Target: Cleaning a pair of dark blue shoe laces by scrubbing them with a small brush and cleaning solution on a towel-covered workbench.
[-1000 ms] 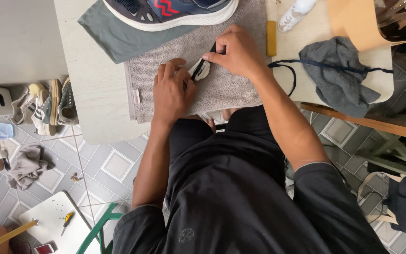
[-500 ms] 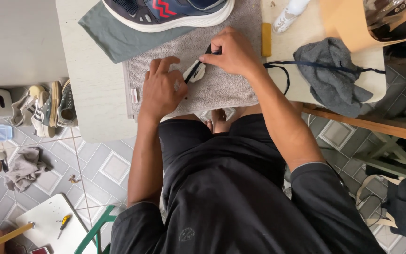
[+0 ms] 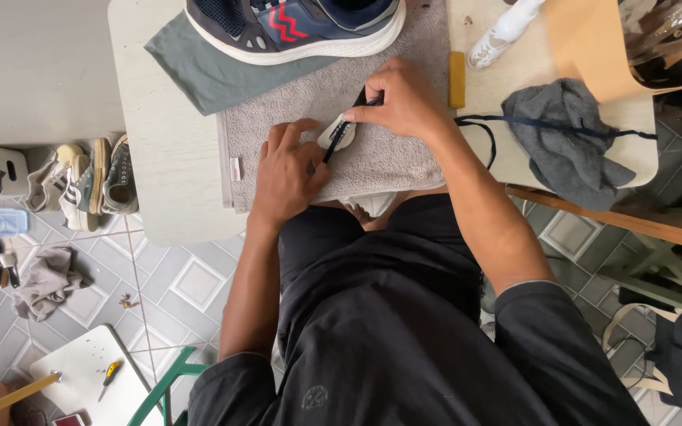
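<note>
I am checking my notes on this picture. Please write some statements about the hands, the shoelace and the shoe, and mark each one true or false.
1. The right hand pinches a dark shoelace. True.
2. The left hand rests on the grey towel. True.
3. The navy sneaker lies on the floor. False: it sits on the table, at the far end of the towel.
4. The left hand holds the yellow block. False: the block lies untouched beside the right hand.
</note>
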